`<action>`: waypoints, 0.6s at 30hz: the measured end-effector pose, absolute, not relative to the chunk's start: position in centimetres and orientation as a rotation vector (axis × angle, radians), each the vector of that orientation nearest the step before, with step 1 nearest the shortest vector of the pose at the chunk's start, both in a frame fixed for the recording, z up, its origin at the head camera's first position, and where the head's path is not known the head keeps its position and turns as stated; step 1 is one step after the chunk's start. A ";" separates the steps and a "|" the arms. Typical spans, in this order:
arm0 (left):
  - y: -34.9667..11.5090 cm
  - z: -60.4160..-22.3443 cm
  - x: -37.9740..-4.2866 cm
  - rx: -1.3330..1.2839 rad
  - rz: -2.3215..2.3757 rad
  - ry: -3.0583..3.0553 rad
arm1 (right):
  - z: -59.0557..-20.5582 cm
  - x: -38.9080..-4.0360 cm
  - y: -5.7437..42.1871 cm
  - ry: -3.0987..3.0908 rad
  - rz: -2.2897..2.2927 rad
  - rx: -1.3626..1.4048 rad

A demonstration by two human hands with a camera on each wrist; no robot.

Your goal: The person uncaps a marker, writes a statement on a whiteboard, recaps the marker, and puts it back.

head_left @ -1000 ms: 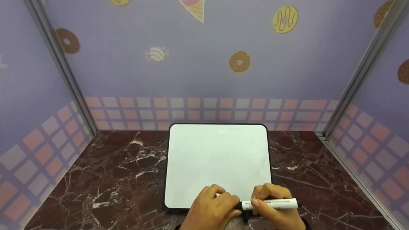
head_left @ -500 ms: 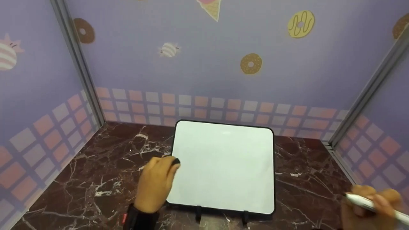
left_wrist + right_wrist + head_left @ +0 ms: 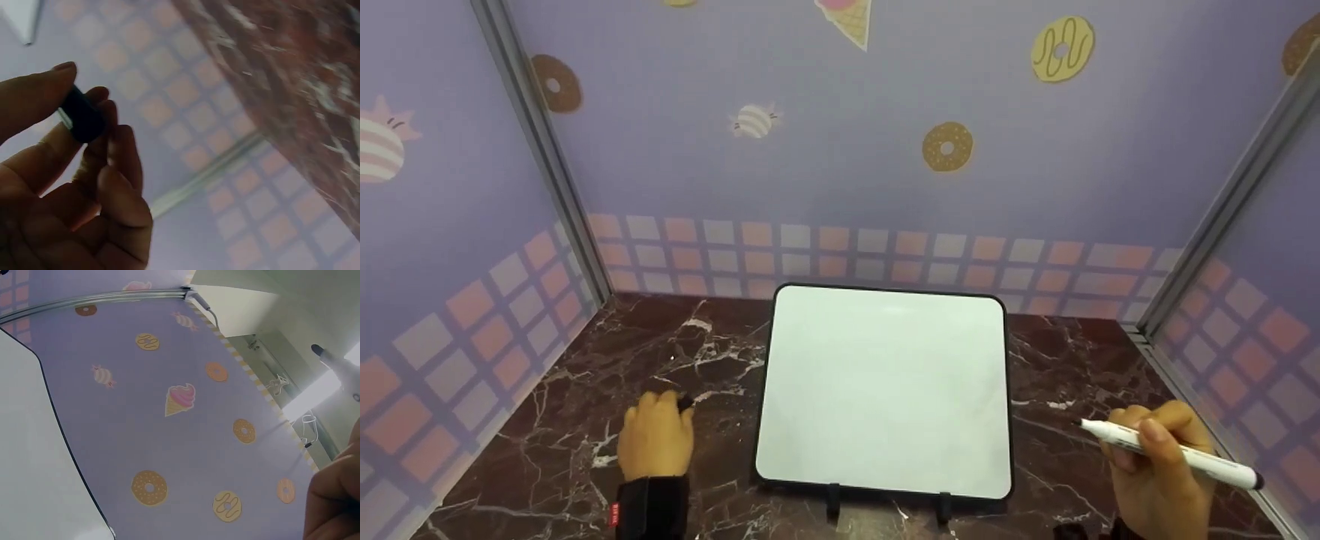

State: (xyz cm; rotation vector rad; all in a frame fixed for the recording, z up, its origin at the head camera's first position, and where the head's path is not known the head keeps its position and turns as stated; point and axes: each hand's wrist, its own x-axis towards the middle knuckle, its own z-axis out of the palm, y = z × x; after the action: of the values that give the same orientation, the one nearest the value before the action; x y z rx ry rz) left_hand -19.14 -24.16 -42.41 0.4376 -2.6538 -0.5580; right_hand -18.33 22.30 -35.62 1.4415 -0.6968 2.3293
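Observation:
A blank whiteboard [image 3: 885, 390] with a thin black frame stands on two small black feet in the middle of the head view. To its right, my right hand [image 3: 1166, 465] grips a white marker [image 3: 1215, 463] whose dark tip is bare and points left toward the board. In the right wrist view the marker [image 3: 337, 368] shows at the right edge, with part of the hand [image 3: 337, 495] below it. Left of the board, my left hand [image 3: 658, 435] pinches the black marker cap [image 3: 81, 115] between thumb and fingers, seen clearly in the left wrist view.
The dark red marbled tabletop [image 3: 712, 450] has pale veins. Lilac wall panels [image 3: 847, 172] printed with sweets enclose the back and both sides, joined by grey metal corner posts [image 3: 540, 150].
The cap has come off the marker. Both hands have moved apart from in front of the board, the left with the cap to the left, the right with the marker to the right.

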 end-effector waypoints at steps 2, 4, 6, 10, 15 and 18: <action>-24.9 -43.3 -19.3 0.536 -0.547 -2.700 | -35.7 -18.3 22.2 -0.729 2.333 1.419; -25.5 -44.1 -19.4 0.629 -0.555 -2.732 | -35.8 -18.3 22.2 -0.747 2.341 1.406; -25.9 -44.8 -19.4 0.693 -0.578 -2.754 | -35.9 -18.3 22.2 -0.756 2.351 1.402; -26.4 -45.7 -19.5 0.753 -0.592 -2.788 | -36.1 -18.5 22.3 -0.778 2.370 1.407; -26.6 -46.1 -19.9 0.807 -0.598 -2.881 | -36.1 -18.5 22.1 -0.812 2.361 1.417; -26.7 -46.4 -20.4 0.842 -0.616 -2.930 | -36.1 -18.5 22.1 -0.828 2.360 1.419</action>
State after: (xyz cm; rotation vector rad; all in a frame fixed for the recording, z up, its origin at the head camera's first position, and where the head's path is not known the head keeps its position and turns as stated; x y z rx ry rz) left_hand -20.39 -26.75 -46.36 0.8422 -2.9298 -0.6158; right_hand -18.49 22.10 -36.05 1.4192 -0.8283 2.3602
